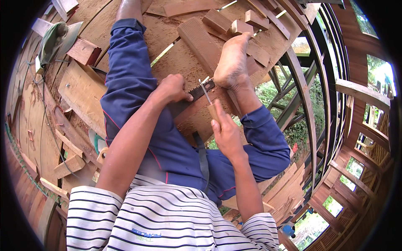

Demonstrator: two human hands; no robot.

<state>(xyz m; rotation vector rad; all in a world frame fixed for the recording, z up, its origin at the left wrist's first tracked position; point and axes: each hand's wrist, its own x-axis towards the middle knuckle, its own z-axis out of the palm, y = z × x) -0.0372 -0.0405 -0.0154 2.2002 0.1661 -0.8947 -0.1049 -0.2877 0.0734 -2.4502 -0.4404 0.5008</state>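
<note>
A dark hand saw blade (202,90) lies across a reddish plank between my legs, its toothed edge turned up and away from me. My left hand (171,89) is closed on the blade, the thumb resting along it. In my right hand (228,133) is a thin metal file (206,93) with a wooden handle. The file's shaft crosses the saw's teeth near the blade's tip. Beside that tip rests my bare right foot (233,62). The saw's handle end is hidden behind my left arm and trousers.
Wooden blocks (217,21) and a thick plank (199,44) lie on the sawdust-covered boards ahead. A cap-like green cloth (52,42) and a cord sit at the left. At the right the platform edge drops off beside dark metal framework (312,79), with greenery below.
</note>
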